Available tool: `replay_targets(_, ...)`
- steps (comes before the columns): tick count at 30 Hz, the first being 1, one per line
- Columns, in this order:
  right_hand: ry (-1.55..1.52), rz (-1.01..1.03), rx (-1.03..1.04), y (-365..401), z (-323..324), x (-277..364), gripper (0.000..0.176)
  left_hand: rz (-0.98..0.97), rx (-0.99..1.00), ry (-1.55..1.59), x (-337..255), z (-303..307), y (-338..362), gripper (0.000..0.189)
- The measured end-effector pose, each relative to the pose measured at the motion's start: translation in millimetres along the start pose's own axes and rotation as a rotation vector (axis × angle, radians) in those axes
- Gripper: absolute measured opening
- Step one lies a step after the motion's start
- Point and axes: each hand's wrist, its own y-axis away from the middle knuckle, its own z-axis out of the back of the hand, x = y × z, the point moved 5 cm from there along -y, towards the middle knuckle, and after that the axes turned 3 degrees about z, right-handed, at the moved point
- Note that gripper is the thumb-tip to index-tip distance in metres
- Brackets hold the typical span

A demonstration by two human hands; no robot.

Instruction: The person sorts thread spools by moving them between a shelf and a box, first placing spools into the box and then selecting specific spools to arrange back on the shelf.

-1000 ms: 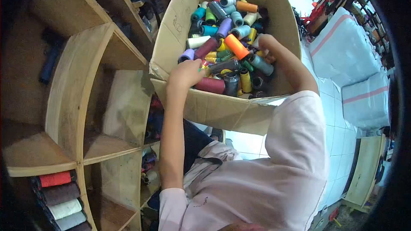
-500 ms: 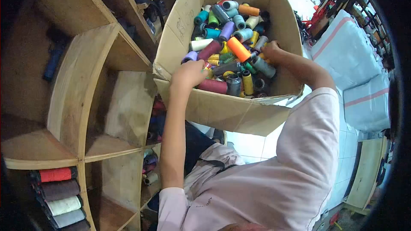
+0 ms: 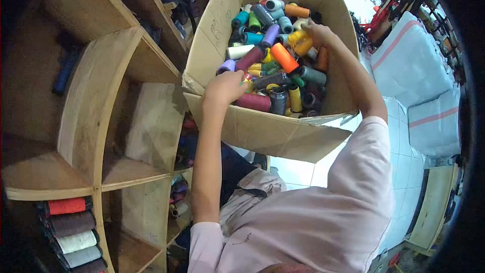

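Note:
A large open cardboard box (image 3: 207, 45) holds a heap of thread spools in many colours. Inside its right part, my right hand (image 3: 319, 34) is closed at a yellow thread spool (image 3: 303, 46), which is a little blurred. My left hand (image 3: 225, 90) reaches over the near left corner with curled fingers among the spools. A bit of green and yellow shows by its fingertips, but what they grip is hidden. Close by lie a dark red spool (image 3: 253, 102) and a purple spool (image 3: 227, 65). An orange spool (image 3: 284, 58) rests on top of the heap between my hands.
To the left stands a wooden shelf unit (image 3: 96, 121) with compartments. Rolls of red, brown, white and grey thread (image 3: 76, 242) fill its lower left one. Large white wrapped bundles (image 3: 409, 65) stand at the right on the tiled floor (image 3: 293, 171).
My right hand has moved up and left inside the box, and the yellow spool beside it has shifted. A brown spool now shows below that hand. My left hand stays nearly in place.

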Motion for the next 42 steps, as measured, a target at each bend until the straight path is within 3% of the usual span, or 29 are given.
replay_targets(1, -0.069, -0.006, -0.002, -2, 6, 0, 0.068, 0.001, 0.003, 0.000, -2, 1, 1, 0.033)
replay_targets(3, -0.243, 0.359, -0.222, -1, 23, 21, 0.069, 0.051, 0.045, 0.022, -2, 3, 2, 0.034)
replay_targets(7, -0.269, 0.320, -0.087, 23, 65, 75, 0.068, -0.020, -0.011, 0.032, 7, -10, -7, 0.033)
replay_targets(9, -0.408, 0.481, -0.042, 27, 67, 97, 0.069, -0.056, -0.145, 0.068, 3, -3, -2, 0.029)
replay_targets(10, -0.343, 0.560, -0.131, 27, 70, 107, 0.070, -0.051, -0.143, 0.066, 1, -1, 1, 0.029)
replay_targets(13, -0.251, 0.506, -0.128, 42, 84, 137, 0.070, 0.023, -0.231, 0.034, -5, 10, 6, 0.040)
replay_targets(15, -0.185, 0.470, -0.106, 46, 85, 154, 0.072, 0.122, -0.432, -0.144, -8, 23, 7, 0.036)
replay_targets(19, -0.174, 0.600, -0.047, 59, 89, 195, 0.071, 0.022, -0.530, -0.145, -13, 32, 14, 0.026)
replay_targets(23, -0.091, 0.692, -0.133, 70, 91, 210, 0.071, -0.009, -0.346, -0.074, -9, 22, 10, 0.021)
replay_targets(27, -0.122, 0.753, -0.055, 85, 97, 217, 0.072, -0.094, -0.375, -0.126, -9, 20, 9, 0.009)
replay_targets(30, -0.142, 0.768, -0.178, 92, 98, 219, 0.070, -0.054, -0.419, -0.123, -10, 29, 12, 0.006)
replay_targets(33, -0.108, 0.647, -0.097, 100, 86, 231, 0.069, -0.128, -0.323, -0.106, -4, 23, 7, 0.017)
replay_targets(34, -0.089, 0.639, -0.047, 105, 87, 238, 0.069, -0.054, -0.178, -0.156, -6, 22, 7, 0.018)
replay_targets(37, -0.125, 0.676, -0.103, 111, 81, 243, 0.068, -0.076, -0.170, -0.075, -7, 15, 6, 0.010)
replay_targets(42, -0.164, 0.607, -0.046, 114, 88, 241, 0.079, -0.025, -0.149, 0.050, -6, 17, 3, 0.017)
